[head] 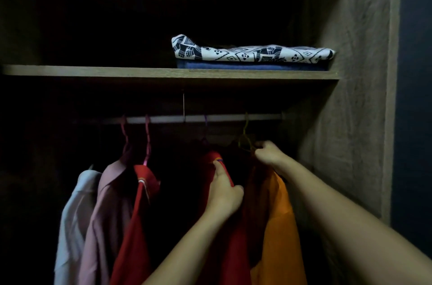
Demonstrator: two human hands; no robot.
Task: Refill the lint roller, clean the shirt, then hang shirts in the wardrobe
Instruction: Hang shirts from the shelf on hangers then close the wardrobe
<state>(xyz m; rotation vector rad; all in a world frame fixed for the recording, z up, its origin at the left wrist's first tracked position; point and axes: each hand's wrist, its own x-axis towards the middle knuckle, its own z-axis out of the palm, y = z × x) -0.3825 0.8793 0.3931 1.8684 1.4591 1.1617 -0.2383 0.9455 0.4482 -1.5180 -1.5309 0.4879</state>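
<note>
Inside a dark wardrobe, a pale rail point(210, 118) carries several hangers with shirts. An orange shirt point(278, 226) hangs at the right on an olive hanger point(245, 137) hooked over the rail. My right hand point(268, 152) grips that hanger at the shirt's collar. To its left hangs a red shirt point(229, 238), and my left hand point(224, 193) pinches its collar edge between thumb and fingers. Further left hang another red shirt point(135, 226), a pink shirt point(107, 210) and a white shirt point(72, 219). No lint roller is in view.
A wooden shelf point(117, 72) runs above the rail, bearing a folded black-and-white patterned cloth point(252, 53) on a blue one point(233, 66). The wardrobe's side wall point(355, 97) stands close on the right. The back and left of the wardrobe are too dark to read.
</note>
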